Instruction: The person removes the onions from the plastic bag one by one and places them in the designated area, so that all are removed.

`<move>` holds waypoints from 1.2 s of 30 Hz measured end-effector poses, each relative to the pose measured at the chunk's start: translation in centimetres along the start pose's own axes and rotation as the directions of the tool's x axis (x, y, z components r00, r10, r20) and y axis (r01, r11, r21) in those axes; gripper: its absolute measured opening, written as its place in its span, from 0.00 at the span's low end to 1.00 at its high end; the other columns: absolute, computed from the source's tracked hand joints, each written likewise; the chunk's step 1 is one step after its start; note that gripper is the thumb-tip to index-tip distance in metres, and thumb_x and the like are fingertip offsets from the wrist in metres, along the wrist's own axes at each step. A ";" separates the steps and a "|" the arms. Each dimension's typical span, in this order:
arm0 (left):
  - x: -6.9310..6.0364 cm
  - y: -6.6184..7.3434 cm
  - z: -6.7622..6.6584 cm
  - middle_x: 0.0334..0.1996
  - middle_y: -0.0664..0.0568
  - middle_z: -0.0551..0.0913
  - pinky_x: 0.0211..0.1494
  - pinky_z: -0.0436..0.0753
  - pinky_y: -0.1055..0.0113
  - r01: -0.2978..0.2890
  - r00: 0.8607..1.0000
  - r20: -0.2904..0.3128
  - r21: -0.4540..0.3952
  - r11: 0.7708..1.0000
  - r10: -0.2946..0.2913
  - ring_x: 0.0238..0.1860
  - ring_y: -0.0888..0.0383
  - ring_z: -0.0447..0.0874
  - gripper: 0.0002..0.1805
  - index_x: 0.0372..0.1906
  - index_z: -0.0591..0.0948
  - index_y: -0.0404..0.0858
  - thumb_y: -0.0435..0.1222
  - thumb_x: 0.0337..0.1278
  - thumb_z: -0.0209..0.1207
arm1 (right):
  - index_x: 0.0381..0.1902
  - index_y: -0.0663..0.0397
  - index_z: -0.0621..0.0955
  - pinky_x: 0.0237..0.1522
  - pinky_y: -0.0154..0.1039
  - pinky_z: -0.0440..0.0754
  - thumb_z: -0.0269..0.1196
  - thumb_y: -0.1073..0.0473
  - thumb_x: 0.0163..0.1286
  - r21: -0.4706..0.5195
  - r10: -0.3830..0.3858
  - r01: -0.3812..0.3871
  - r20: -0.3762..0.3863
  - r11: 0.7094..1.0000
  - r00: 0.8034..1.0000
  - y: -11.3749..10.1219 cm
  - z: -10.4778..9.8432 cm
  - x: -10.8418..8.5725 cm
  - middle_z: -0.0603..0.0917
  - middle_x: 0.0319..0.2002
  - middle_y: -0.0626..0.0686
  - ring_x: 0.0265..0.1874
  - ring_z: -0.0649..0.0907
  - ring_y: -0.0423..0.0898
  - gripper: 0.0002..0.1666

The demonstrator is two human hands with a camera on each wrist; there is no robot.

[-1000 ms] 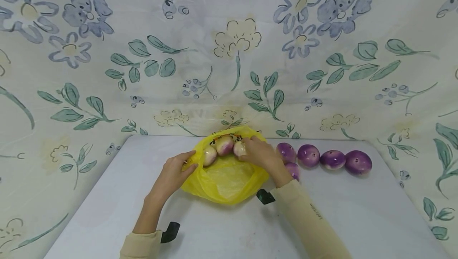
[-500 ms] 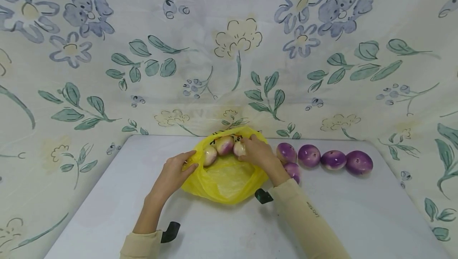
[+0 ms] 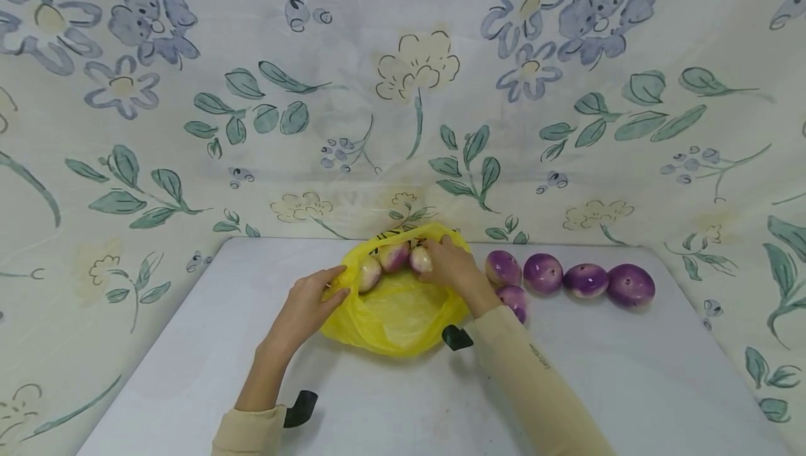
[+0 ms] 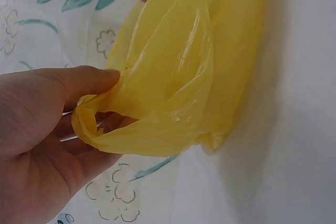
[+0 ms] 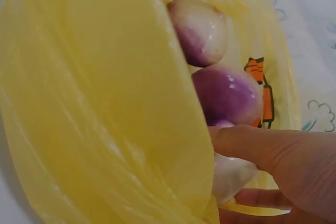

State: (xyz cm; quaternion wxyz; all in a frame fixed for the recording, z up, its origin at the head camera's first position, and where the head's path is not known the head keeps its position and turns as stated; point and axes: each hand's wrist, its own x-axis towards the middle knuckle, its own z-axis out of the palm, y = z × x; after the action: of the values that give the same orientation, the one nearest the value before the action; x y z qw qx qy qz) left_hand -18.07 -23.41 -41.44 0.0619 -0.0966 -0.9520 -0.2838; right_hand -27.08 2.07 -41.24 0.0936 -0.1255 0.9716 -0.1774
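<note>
A thin yellow plastic bag [image 3: 403, 323] lies with its mouth spread. My left hand [image 3: 305, 309] pinches the rim at the left; in the left wrist view, the thumb [image 4: 94, 80] lies over the film and the fingers behind it. My right hand [image 3: 456, 271] reaches into the mouth and grips a glossy white-and-purple turnip [image 5: 231, 177], thumb above and fingers underneath. Two more turnips are inside the bag, a middle turnip [image 5: 228, 95] and a left turnip [image 3: 369, 274]. The far fingertips of my right hand are partly hidden.
Several purple turnips [image 3: 543, 274] form a row right of the bag, with another turnip [image 3: 513, 302] in front, partly behind my right wrist. They rest on a white table [image 3: 378, 414]. A floral cloth [image 3: 352, 113] hangs behind the table's far edge.
My right forearm has shifted slightly left, with the hand still on the turnip in the bag. The left hand keeps its place on the rim.
</note>
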 end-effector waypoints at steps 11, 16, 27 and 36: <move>0.0 0.1 0.0 0.60 0.36 0.80 0.61 0.81 0.47 -0.001 1.000 0.006 0.006 1.000 0.001 0.57 0.42 0.81 0.26 0.64 0.75 0.32 0.36 0.62 0.63 | 0.63 0.46 0.72 0.64 0.57 0.72 0.74 0.49 0.56 0.120 0.036 -0.036 0.006 0.992 0.999 0.0 0.1 0.4 0.75 0.61 0.58 0.54 0.76 0.57 0.38; 0.0 0.1 0.0 0.60 0.36 0.80 0.60 0.81 0.48 -0.003 1.000 0.004 0.005 1.000 0.003 0.57 0.42 0.81 0.26 0.64 0.74 0.32 0.35 0.62 0.63 | 0.57 0.46 0.72 0.59 0.50 0.76 0.74 0.50 0.56 0.145 0.026 -0.025 -0.004 0.989 1.000 -0.2 0.1 0.3 0.80 0.51 0.54 0.48 0.77 0.53 0.33; 0.0 0.0 -0.1 0.60 0.36 0.79 0.61 0.81 0.47 -0.006 1.000 0.004 0.000 1.000 0.006 0.58 0.42 0.81 0.26 0.64 0.74 0.32 0.35 0.62 0.62 | 0.60 0.48 0.76 0.66 0.52 0.73 0.74 0.51 0.56 0.126 0.015 -0.013 -0.009 0.992 1.000 -0.3 0.3 0.5 0.82 0.56 0.53 0.53 0.78 0.53 0.35; 0.1 -0.1 0.0 0.61 0.36 0.79 0.62 0.80 0.47 0.003 1.000 0.012 -0.004 1.000 -0.003 0.60 0.41 0.79 0.26 0.64 0.74 0.32 0.35 0.62 0.62 | 0.59 0.48 0.78 0.68 0.54 0.69 0.74 0.50 0.55 0.108 -0.008 0.010 -0.011 0.994 1.000 -0.1 0.5 0.7 0.84 0.54 0.51 0.53 0.79 0.52 0.33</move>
State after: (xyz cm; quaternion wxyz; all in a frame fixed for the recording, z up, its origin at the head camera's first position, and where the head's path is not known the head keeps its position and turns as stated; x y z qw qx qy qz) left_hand -18.17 -23.47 -41.46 0.0558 -0.0971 -0.9519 -0.2850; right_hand -27.57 1.59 -41.79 0.0942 -0.1238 0.9605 -0.2306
